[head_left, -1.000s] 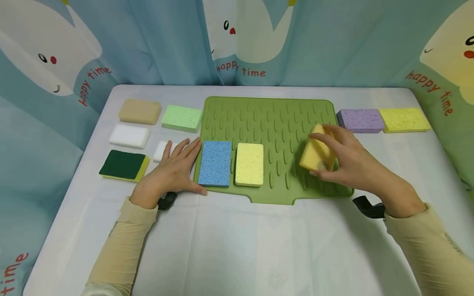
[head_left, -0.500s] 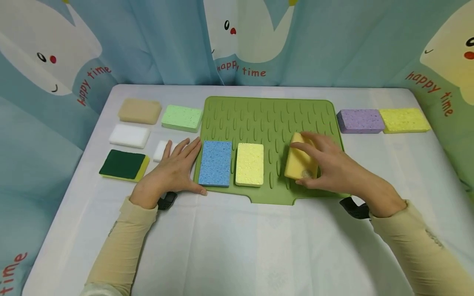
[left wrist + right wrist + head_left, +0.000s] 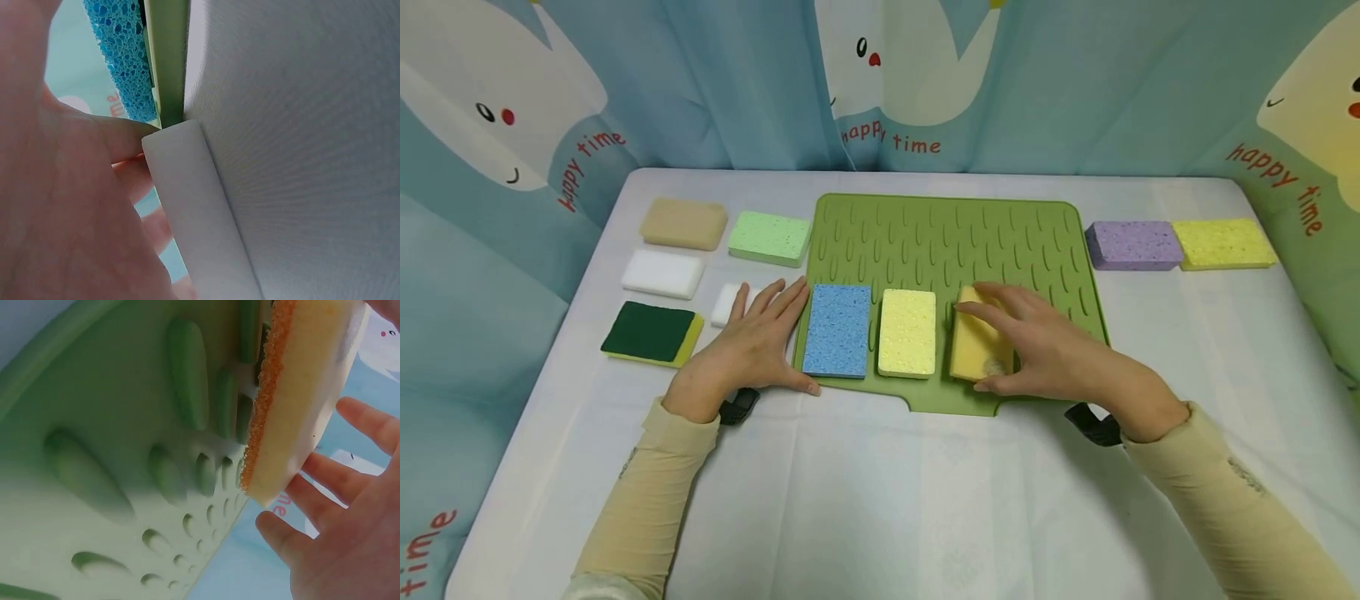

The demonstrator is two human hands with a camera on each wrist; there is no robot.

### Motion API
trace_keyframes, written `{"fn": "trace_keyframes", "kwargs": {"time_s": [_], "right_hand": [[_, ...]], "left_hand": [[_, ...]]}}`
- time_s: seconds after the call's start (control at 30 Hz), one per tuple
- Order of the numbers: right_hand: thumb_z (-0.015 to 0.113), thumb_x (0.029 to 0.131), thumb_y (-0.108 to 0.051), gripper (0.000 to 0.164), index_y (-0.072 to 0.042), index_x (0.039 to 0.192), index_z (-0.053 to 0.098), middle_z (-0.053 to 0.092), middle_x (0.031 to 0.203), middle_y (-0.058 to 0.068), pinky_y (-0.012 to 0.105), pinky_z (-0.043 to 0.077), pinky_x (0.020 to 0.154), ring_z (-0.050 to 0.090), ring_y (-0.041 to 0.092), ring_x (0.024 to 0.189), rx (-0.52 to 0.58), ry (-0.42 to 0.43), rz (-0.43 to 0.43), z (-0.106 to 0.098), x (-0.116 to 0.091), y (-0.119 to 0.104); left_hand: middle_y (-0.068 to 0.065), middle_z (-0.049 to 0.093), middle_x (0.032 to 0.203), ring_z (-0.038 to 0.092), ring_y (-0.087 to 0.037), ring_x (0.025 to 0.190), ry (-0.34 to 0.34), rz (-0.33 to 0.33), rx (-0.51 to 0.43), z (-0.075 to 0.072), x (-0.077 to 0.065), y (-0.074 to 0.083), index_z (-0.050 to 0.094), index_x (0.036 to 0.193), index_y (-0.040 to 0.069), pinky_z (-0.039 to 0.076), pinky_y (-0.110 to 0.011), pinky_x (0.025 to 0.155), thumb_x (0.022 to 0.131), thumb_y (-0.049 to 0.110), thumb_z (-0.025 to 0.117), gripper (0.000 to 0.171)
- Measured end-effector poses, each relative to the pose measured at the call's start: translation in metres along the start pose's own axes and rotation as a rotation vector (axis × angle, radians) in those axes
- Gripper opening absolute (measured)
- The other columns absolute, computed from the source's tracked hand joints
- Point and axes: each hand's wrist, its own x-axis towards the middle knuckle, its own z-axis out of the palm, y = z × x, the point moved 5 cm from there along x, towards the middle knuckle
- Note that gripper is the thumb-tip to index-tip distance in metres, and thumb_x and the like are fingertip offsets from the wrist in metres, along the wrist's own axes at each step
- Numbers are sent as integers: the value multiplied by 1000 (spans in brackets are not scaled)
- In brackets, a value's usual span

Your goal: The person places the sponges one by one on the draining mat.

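My right hand [image 3: 1041, 346] grips the orange-and-yellow sponge [image 3: 976, 340] lengthwise, thumb at its near end, fingers toward its far end; it sits left of my palm, over the green mat [image 3: 925, 242], just right of the pale yellow sponge [image 3: 907, 333]. Full seating cannot be confirmed. My left hand [image 3: 751, 350], fingers extended, rests at the mat's left edge.

Soft light, faint shadows, dimmer wrist views
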Motion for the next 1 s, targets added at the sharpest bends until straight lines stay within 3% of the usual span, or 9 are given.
{"fn": "trace_keyframes", "kwargs": {"time_s": [0.47,0.8,1.0], "right_hand": [[81,77,-48,94,-9,151,37,28,160,15,60,27,116,29,36,146,-39,-8,-78,7,9,-6],[78,78,-56,95,-15,153,35,23,162,18,64,27,114,23,41,148,-45,-34,-58,13,8,-4],[78,79,-52,94,-16,153,35,22,162,17,63,26,115,22,39,149,-36,-35,-41,14,8,-3]], "left_hand": [[-4,2,169,2,-32,155,-3,-3,2,0,1,0,7,161,10,-7,-66,119,60,75,79,140],[-4,3,169,2,-32,155,2,0,-8,-1,0,0,7,161,10,-7,-65,119,61,74,79,138],[-5,3,169,3,-33,155,-1,-1,-11,0,0,0,7,161,10,-7,-66,119,61,74,79,139]]}}
